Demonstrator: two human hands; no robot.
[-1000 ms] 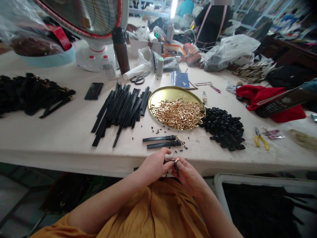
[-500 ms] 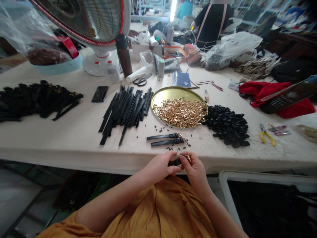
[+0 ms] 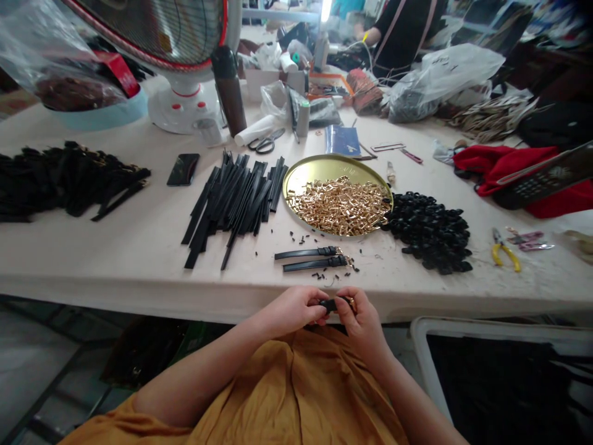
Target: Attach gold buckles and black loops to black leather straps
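Between my hands, just off the table's front edge, is a short black strap (image 3: 329, 305) with a gold buckle at its right end. My left hand (image 3: 303, 307) pinches the strap's left part. My right hand (image 3: 359, 315) grips the buckle end, its fingers covering most of the metal. Two finished-looking black buckle straps (image 3: 308, 253) lie side by side on the table just beyond. Behind them a round gold tray (image 3: 303, 165) bears a heap of small gold buckles (image 3: 343, 204). Black loops (image 3: 430, 232) are piled at its right, and flat black strips (image 3: 231, 198) lie to its left.
Yellow-handled pliers (image 3: 504, 252) lie at the right, scissors (image 3: 266, 143) and a phone (image 3: 183, 169) farther back. A fan (image 3: 180, 105) and a dark bottle (image 3: 229, 93) stand at the back left. A white bin (image 3: 419, 346) with black material is at my lower right. Another person works beyond the table.
My left fingers have closed in on the strap, where they were more spread before. The view has shifted slightly downward; the things on the table lie as before.
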